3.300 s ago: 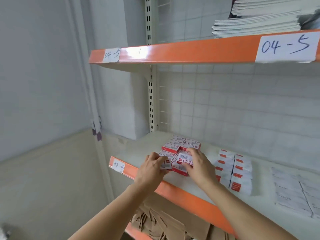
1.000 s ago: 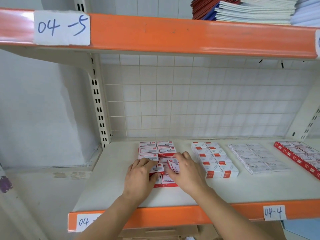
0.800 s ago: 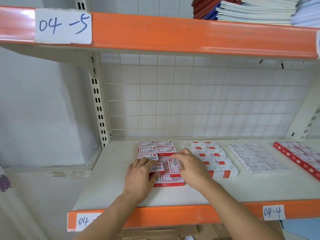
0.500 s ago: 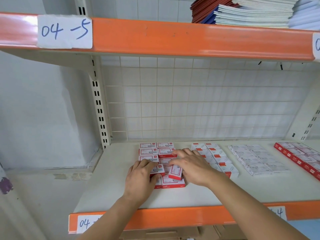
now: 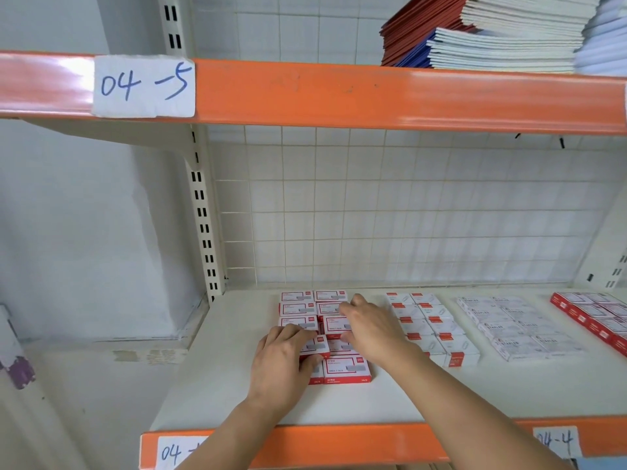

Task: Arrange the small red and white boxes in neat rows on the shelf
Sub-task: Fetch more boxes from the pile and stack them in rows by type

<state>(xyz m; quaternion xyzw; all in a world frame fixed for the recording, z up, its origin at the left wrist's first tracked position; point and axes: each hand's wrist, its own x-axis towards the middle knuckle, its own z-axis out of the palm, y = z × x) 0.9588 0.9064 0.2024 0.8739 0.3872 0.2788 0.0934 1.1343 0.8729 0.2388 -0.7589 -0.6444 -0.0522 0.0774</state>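
With the red and white boxes (image 5: 307, 308) laid flat in two columns near the left end of the shelf (image 5: 237, 395), this looks like the squaring-up step: back rows sit tight and aligned, the front ones less so. Left hand (image 5: 283, 362) pinches one box (image 5: 317, 346) lying on top of the block, thumb at its front edge, fingers curled over the top. Right hand (image 5: 369, 329) lies over the right column, fingers loosely bent on the box tops; can't tell if it grips anything. Front-right box (image 5: 346, 368) sits flat, just beside the left hand. Next move, my guess: seat the pinched box into line, flush with neighbours, then press the column edges straight. Just beside on the right, a separate white-box block (image 5: 427, 323), so keep the gap to it
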